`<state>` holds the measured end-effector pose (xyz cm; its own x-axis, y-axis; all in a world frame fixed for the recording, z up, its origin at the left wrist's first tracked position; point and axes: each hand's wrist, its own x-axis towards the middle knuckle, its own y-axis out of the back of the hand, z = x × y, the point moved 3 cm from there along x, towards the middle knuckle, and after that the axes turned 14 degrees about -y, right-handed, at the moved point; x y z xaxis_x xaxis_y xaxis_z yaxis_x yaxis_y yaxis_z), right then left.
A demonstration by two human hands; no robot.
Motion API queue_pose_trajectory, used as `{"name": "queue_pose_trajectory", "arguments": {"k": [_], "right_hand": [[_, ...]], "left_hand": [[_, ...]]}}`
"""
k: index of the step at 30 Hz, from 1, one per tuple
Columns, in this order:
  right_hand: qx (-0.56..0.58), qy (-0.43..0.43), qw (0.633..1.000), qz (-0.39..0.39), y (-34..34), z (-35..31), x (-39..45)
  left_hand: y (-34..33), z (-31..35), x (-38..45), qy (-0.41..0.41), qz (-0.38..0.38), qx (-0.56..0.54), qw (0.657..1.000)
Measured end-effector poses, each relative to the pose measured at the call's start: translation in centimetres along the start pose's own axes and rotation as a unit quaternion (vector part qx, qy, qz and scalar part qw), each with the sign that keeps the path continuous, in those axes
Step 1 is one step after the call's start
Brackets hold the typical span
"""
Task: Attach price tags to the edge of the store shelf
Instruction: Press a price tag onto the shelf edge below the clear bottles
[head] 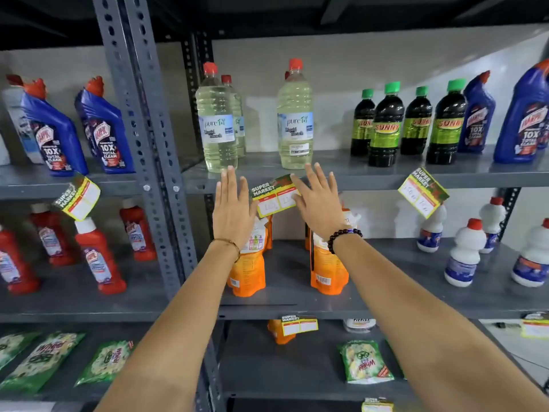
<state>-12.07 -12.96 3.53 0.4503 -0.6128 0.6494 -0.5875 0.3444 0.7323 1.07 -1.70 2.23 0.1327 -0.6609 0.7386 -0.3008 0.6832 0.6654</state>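
A yellow and green "Super Market" price tag (274, 195) hangs tilted on the front edge of the grey upper shelf (368, 180), below two clear bleach bottles. My left hand (233, 203) is flat with fingers straight, just left of the tag, its thumb near the tag's lower left corner. My right hand (318, 199) is spread on the tag's right side, with the fingers over its upper right corner and the thumb on its face. Neither hand grips anything.
Other tags hang on shelf edges at the left (77, 197), right (423, 191) and on the lower shelf (298, 324). Bleach bottles (294, 120), dark green-capped bottles (386, 126), blue cleaner bottles (53, 135) and orange pouches (326, 263) fill the shelves. A perforated grey upright (142, 120) stands left.
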Motion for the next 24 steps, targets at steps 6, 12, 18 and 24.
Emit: {"name": "queue_pose_trajectory", "arguments": {"k": [6, 12, 18, 24], "right_hand": [[-0.001, -0.009, 1.0, 0.016, -0.4, -1.6, 2.0], [-0.009, -0.018, 1.0, 0.025, -0.8, -1.7, 2.9], [0.015, -0.02, 0.999, 0.029, -0.7, -1.8, 3.6], [0.107, -0.05, 0.992, 0.036, -0.5, -1.8, 4.4]], "left_hand": [[-1.1, -1.2, 0.7, 0.001, 0.036, -0.055, 0.998], [-1.7, -1.7, 1.8, 0.022, 0.058, -0.103, 0.993], [-2.0, -1.7, 2.6, 0.046, 0.058, -0.137, 0.988], [-1.8, -2.1, 3.1, 0.085, 0.06, -0.227, 0.968]]}}
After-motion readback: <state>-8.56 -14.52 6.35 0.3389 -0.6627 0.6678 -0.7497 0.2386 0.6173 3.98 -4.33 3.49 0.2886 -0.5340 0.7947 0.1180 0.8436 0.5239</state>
